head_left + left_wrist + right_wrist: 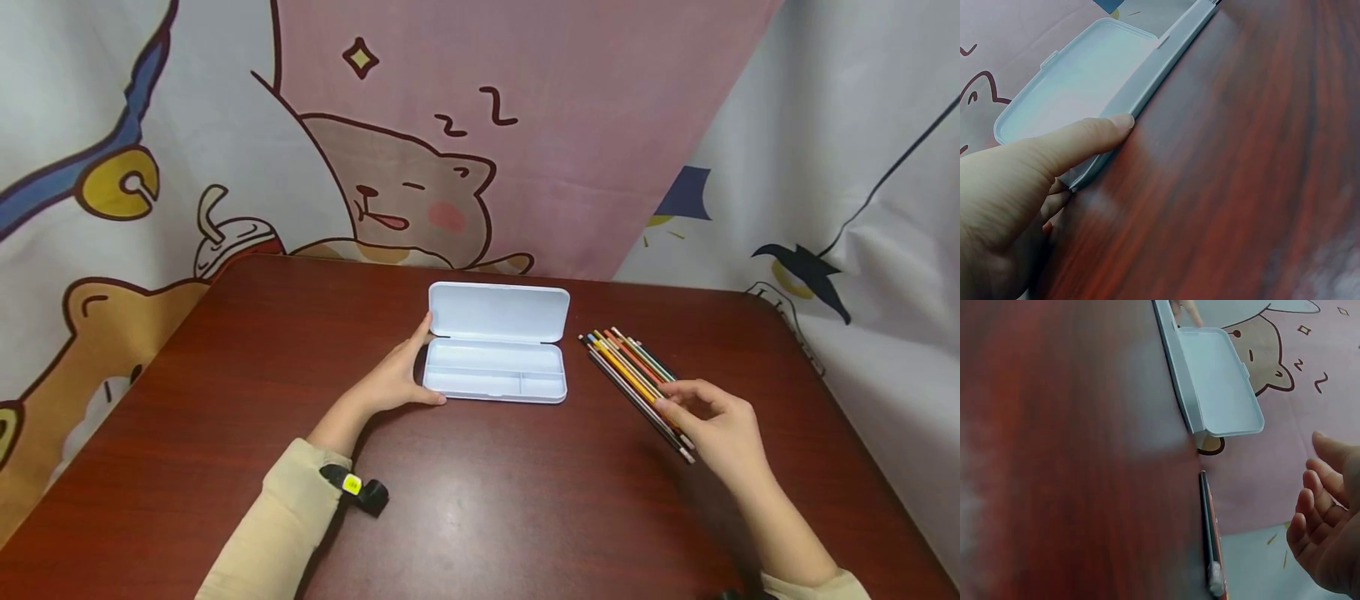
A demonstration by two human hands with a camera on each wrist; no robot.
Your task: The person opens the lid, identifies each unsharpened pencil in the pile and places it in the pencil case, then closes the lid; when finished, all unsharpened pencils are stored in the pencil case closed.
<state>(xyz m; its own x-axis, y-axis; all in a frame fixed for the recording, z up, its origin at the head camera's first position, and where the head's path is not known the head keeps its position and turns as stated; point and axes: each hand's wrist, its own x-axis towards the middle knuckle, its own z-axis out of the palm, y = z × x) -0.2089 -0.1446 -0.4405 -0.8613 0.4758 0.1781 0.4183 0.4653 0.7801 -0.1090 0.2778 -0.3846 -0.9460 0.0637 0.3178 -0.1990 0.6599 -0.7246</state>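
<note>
A white pencil case [495,397] lies on the table with its lid [498,312] raised; its compartments hold nothing. My left hand [395,372] grips the case's left end, thumb at the front corner and fingers along the side and hinge. In the left wrist view, the thumb [1094,139] presses on the case's front edge. To the right lies a bundle of colored pencils [626,367], slanting side by side. Over their near ends hovers my right hand [720,425]. The right wrist view shows this hand [1332,519] apart from the pencils [1210,534], its fingers loosely bent around nothing.
The dark red-brown wooden table [465,500] reaches back to a cartoon-printed cloth [570,150], which hangs behind it and at both sides. A black strap with a small device [356,485] sits on the left wrist.
</note>
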